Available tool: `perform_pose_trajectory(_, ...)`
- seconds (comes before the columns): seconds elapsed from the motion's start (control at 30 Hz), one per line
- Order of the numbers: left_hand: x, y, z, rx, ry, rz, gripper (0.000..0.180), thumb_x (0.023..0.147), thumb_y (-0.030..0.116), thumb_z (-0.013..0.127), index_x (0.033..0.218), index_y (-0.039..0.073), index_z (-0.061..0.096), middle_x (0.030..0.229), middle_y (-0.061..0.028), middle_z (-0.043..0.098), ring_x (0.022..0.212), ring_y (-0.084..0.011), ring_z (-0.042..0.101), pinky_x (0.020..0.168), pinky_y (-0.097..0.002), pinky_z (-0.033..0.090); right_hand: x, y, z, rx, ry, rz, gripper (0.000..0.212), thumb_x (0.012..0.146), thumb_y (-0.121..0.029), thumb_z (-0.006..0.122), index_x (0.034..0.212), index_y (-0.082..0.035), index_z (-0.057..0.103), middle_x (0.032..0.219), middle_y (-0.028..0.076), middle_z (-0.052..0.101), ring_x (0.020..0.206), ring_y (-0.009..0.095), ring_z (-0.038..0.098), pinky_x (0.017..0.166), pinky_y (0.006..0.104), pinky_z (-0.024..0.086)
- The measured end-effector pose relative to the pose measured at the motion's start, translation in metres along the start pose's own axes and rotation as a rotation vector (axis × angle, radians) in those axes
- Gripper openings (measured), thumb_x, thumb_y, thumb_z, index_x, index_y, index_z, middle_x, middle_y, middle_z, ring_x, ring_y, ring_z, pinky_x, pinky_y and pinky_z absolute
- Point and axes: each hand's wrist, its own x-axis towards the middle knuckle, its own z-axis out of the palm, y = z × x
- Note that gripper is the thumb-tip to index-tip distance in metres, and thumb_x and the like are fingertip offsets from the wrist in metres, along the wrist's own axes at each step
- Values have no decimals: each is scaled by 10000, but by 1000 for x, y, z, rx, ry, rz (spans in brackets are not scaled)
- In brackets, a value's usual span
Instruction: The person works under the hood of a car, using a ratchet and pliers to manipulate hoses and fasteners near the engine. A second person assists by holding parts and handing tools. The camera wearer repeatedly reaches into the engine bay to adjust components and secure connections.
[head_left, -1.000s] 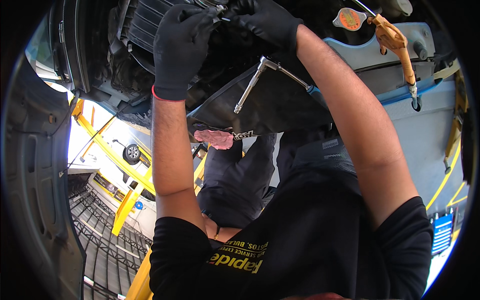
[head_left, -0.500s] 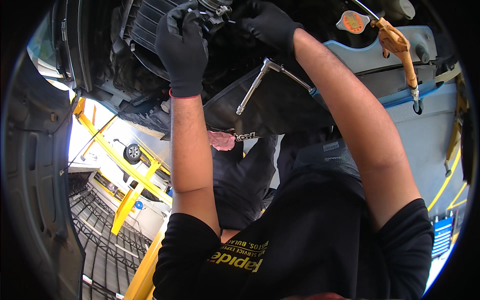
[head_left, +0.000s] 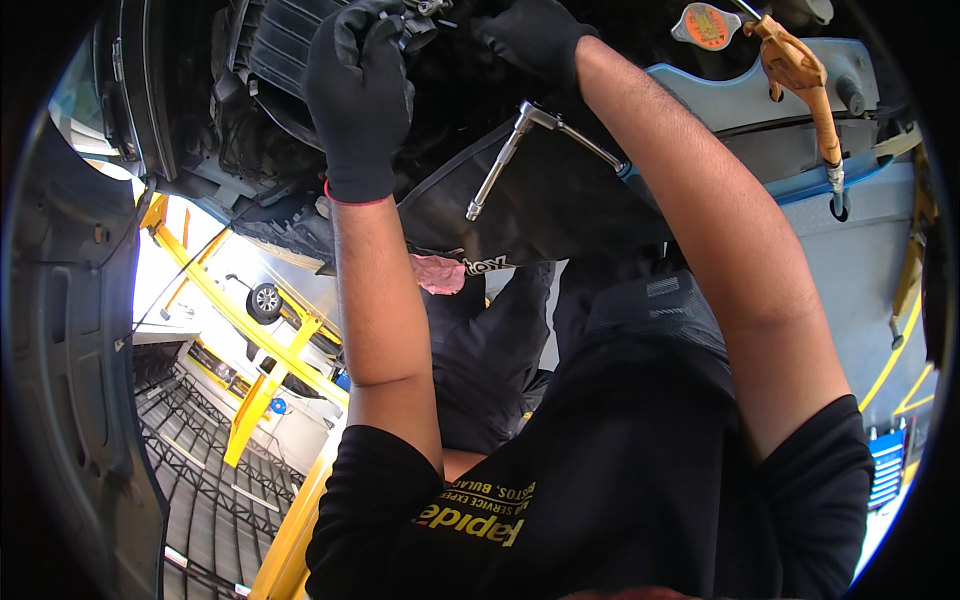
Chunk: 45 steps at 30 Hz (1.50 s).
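Observation:
My left hand (head_left: 358, 105), in a black glove with a red cuff edge, is closed with its fingertips against a small metal engine part (head_left: 425, 22) at the upper edge. To its right, my right hand (head_left: 530, 38), in a black glove too, has its fingers curled toward that part. Whatever those fingers hold is lost in the dark engine bay. Below my right hand, a ratchet with a long extension and socket (head_left: 497, 165) lies on a black fender cover (head_left: 545, 205). Beside my left hand sits a ribbed black plastic housing (head_left: 285, 50).
A radiator cap (head_left: 706, 27) and an orange-tan clamp-like tool (head_left: 800, 75) are at the upper right, by a light blue panel (head_left: 750, 90). A pink rag (head_left: 438, 273) hangs at the cover's edge. The raised hood (head_left: 70, 350) stands at the left.
The view has shifted slightly, so the engine bay sits a little higher and further left. Both hands stay near the metal part, with little change in their grip.

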Motion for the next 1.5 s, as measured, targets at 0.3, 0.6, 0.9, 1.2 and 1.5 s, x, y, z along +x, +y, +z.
perform_pose_trajectory(0.3,13,3,0,398,-147,491,152,942,85,638,1067,34,708,1035,-108,711,940,-269,687,848,-371,540,2,-4,5,-124,44,-119,224,807,-74,657,1002,-54,764,895,82,752,850,190,666,812,360,523)
perform_pose_trajectory(0.6,-2,-8,17,-108,287,-60,176,1008,13,578,1146,-56,663,1142,-105,699,981,-145,668,856,-280,566,-3,-11,-3,-447,85,7,459,883,-290,657,1310,-126,695,1261,194,710,1203,348,669,1044,427,520)
perform_pose_trajectory(0.9,-1,-10,17,86,193,-14,171,1006,40,602,1143,-46,659,1100,-106,706,974,-161,672,867,-291,560,-4,-8,1,-369,141,61,520,830,-184,654,1347,-135,684,1349,171,677,1257,335,642,1103,421,489)
perform_pose_trajectory(1.2,-5,2,21,-416,335,-103,134,1027,-1,542,1152,-21,585,1092,-124,713,914,-129,685,721,-234,548,-15,-24,-2,-436,97,102,470,822,-155,674,1288,-95,700,1333,179,684,1202,351,666,1050,422,515)
perform_pose_trajectory(1.5,9,7,11,-349,306,56,139,1017,32,579,1142,-15,618,1057,-153,732,831,-169,708,686,-269,577,0,-12,2,-588,178,37,324,817,-185,605,1061,-72,784,1112,242,732,1139,434,666,992,464,521)
